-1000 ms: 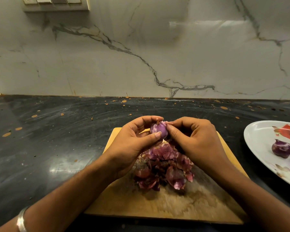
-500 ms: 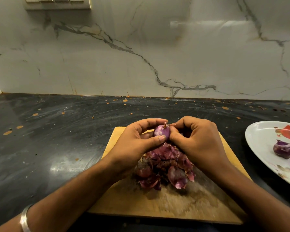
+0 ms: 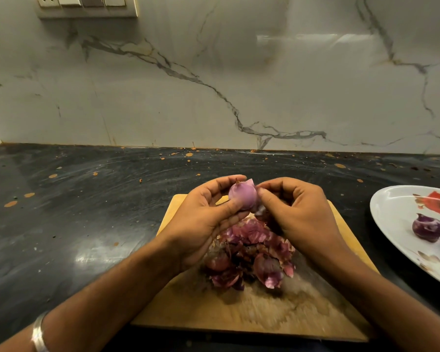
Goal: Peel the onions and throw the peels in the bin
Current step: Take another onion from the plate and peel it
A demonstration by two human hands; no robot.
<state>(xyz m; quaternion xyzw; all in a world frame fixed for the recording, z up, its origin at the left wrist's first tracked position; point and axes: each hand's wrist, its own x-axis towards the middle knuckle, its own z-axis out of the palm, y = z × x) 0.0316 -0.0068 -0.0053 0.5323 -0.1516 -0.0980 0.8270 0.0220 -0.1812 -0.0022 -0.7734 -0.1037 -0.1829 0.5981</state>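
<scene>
Left grip [image 3: 203, 219] cradles the onion [image 3: 242, 197] above the board [image 3: 341, 224]; right grip [image 3: 295, 212] pinches a loose skin at its side. Best to pull the skin downward, dropping it onto the peels [image 3: 249, 255].

Dark counter [image 3: 87, 212]: board [image 3: 239, 316], plate [image 3: 391, 214].

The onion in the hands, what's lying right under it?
Under the onion lies a heap of purple peels on the wooden cutting board. The left hand and right hand cover the heap's upper edges, hiding whatever lies there.
</scene>
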